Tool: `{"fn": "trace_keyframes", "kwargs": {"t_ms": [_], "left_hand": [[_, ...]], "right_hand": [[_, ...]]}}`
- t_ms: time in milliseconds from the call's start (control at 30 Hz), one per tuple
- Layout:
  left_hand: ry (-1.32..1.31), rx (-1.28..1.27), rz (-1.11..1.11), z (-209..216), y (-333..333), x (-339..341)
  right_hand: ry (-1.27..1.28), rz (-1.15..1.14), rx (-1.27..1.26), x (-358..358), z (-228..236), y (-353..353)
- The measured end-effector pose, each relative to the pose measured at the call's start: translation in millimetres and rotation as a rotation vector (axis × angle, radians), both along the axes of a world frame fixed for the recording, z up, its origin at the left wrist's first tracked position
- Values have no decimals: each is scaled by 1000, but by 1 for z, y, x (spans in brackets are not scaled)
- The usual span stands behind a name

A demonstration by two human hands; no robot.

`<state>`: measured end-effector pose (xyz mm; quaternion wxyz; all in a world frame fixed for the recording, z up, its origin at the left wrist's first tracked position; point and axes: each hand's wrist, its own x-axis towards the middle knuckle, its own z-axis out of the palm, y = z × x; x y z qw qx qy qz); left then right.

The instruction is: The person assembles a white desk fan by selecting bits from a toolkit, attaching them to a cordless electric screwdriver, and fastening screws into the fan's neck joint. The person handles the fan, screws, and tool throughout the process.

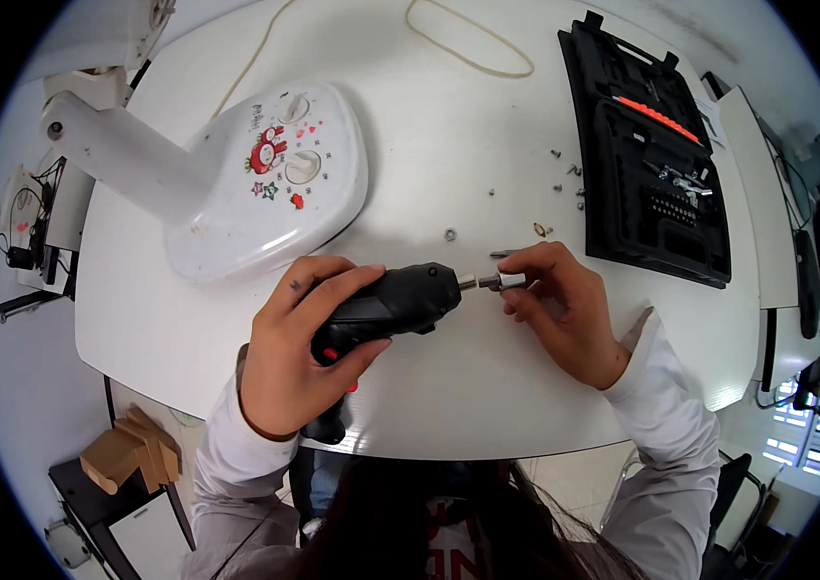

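Note:
My left hand (279, 362) is wrapped round the body of a black cordless screwdriver (395, 302), whose red trigger area shows by the palm. Its silver chuck (468, 282) points right. Between thumb and fingertips, my right hand (569, 314) pinches a silver socket bit (511, 280). The shank of the bit is lined up with the chuck, at its mouth; a thin gap seems to separate them. A slim dark bit (503, 253) lies just beyond my right fingers. Farther off sits a hex nut (450, 234), beside a small brassy piece (539, 229).
At the left stands a white appliance base (226, 232) with two knobs and a thick stem. An open black tool case (608, 217) with bits and sockets lies at the right, several small screws (558, 188) beside it. A pale cord (468, 64) curls at the back.

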<state>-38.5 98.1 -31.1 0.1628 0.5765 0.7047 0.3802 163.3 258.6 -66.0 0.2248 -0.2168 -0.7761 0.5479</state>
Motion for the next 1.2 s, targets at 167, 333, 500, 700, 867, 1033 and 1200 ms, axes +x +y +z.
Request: {"fn": "trace_keyframes", "kwargs": {"t_ms": [167, 333, 500, 700, 867, 1033, 1200], "left_hand": [[0, 6, -33, 0, 1, 0], [-9, 12, -31, -2, 0, 0], [-13, 6, -54, -1, 0, 0], [-93, -31, -120, 2, -3, -8], [-162, -46, -186, -2, -5, -14], [-261, -102, -226, -4, -7, -18], [-412, -178, -324, -9, -7, -27]], "right_hand": [[6, 15, -21, 0, 0, 0], [45, 27, -12, 0, -2, 2], [116, 50, 156, 2, -5, 4], [190, 135, 420, 6, -4, 4], [204, 160, 599, 9, -1, -1], [223, 215, 735, 11, -6, 1], [285, 277, 810, 10, -5, -3]]}}
